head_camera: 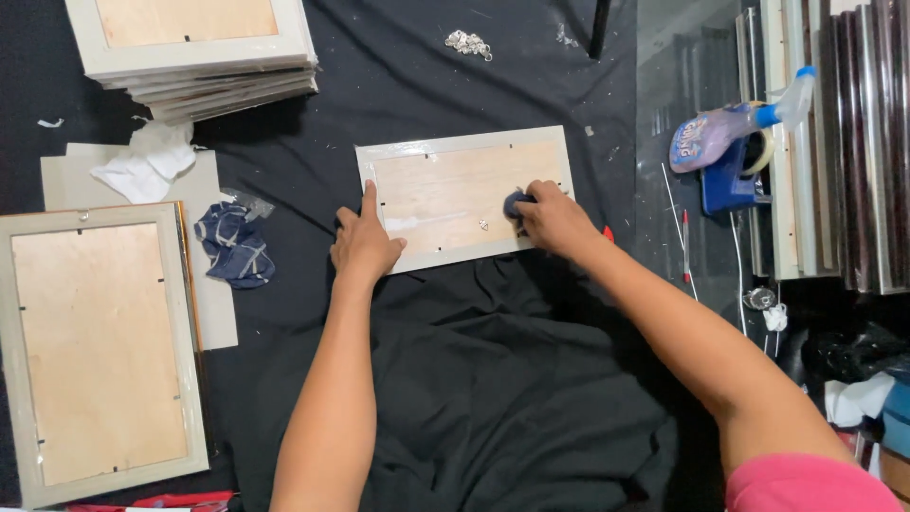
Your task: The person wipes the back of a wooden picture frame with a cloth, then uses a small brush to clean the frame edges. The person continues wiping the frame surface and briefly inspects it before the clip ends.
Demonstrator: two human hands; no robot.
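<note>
left hand (364, 245): lies flat on the lower left corner of the picture frame (466, 196), fingers (368, 197) stretched out and narrow, forefinger pointing to 12 o'clock; it grips nothing.
right hand (553, 220): fingers curled round a small dark blue cloth pad (515, 203), pressed on the frame's wooden backing near its right end.
picture frame: face down at the middle of the view, pale grey rim, light plywood back, long side running 9 to 3 o'clock, tilted a little; a small metal hanger (483, 225) sits near its lower edge.
black cloth (493, 379): covers the tabletop under the frame.
stack of frames (194, 43): at 11 o'clock, backs up.
large frame (98, 351): at 8 o'clock, back up.
blue checked rag (232, 244): at 9 o'clock, well apart from the left hand.
white rag (152, 161): at 10 o'clock.
spray bottle (735, 128): at 2 o'clock, lying over a blue tape dispenser (735, 180).
small metal hangers (468, 43): heap at 12 o'clock.
</note>
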